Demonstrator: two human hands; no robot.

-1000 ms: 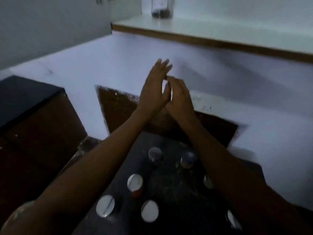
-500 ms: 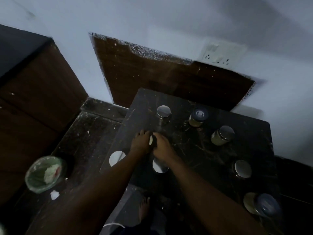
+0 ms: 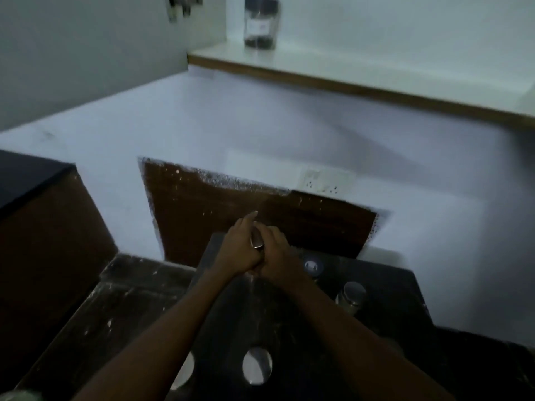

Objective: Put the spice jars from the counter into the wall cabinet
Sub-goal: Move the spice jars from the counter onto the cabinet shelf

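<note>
White wall cabinet [image 3: 333, 68] hangs above with one jar [image 3: 261, 23] on its shelf. Below, the dark counter [image 3: 289, 319] bears several spice jars. Left hand [image 3: 237, 251] and right hand [image 3: 278, 260] together clasp a silver-lidded jar [image 3: 256, 242] above it.

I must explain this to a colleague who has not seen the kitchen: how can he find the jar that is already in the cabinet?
Look at the white cabinet shelf with the brown edge, at the top. One clear jar stands there alone, with a white label and dark contents.
</note>
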